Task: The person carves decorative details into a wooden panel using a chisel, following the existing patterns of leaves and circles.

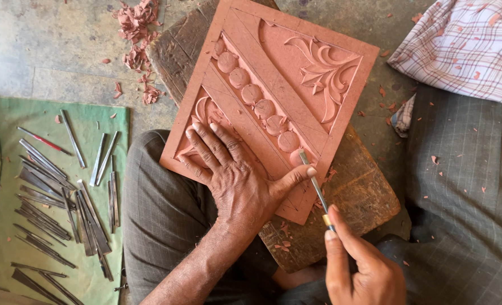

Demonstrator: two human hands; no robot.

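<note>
A reddish clay-coloured carved panel with a row of round beads and a leaf scroll lies tilted on a dark wooden block. My left hand presses flat on the panel's lower left part, thumb stretched toward the tool. My right hand grips a thin metal chisel by its handle. The chisel's tip touches the panel at the lowest bead, next to my left thumb.
Several metal chisels lie spread on a green cloth at the left. Reddish shavings are piled on the concrete floor above. A checked cloth lies at the top right. My trousered legs frame the block.
</note>
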